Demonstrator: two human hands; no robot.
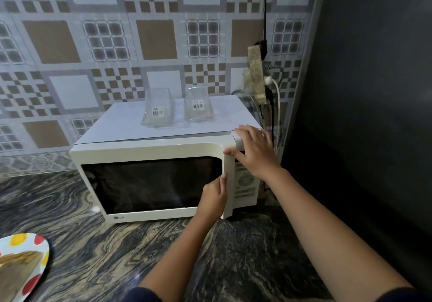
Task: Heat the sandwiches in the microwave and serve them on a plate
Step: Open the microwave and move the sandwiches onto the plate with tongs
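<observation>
Standing by the counter, I see a white microwave set on the dark, marbled countertop against a tiled wall of brown and grey squares. The person has both arms stretched out to it, the two hands close together but not touching. The left hand is at the right side of the dark glass door, its fingers curled round the upright door handle with the thumb lying along the front of it; I cannot say for sure whether the door is fully closed or just ajar. The right hand sits higher, spread over the top right corner of the microwave, fingers draped across the top and the thumb pressing on the front face above the control panel, gripping nothing. On top of the microwave stand two clear containers, side by side and each with a barcode sticker. The sandwich is well away from the microwave, lying on a plate with red and yellow spots at the near left edge of the countertop, partly cut off from sight. On the wall behind the microwave's right side hangs a power strip with cables trailing down, and a dark panel rises beside it.
</observation>
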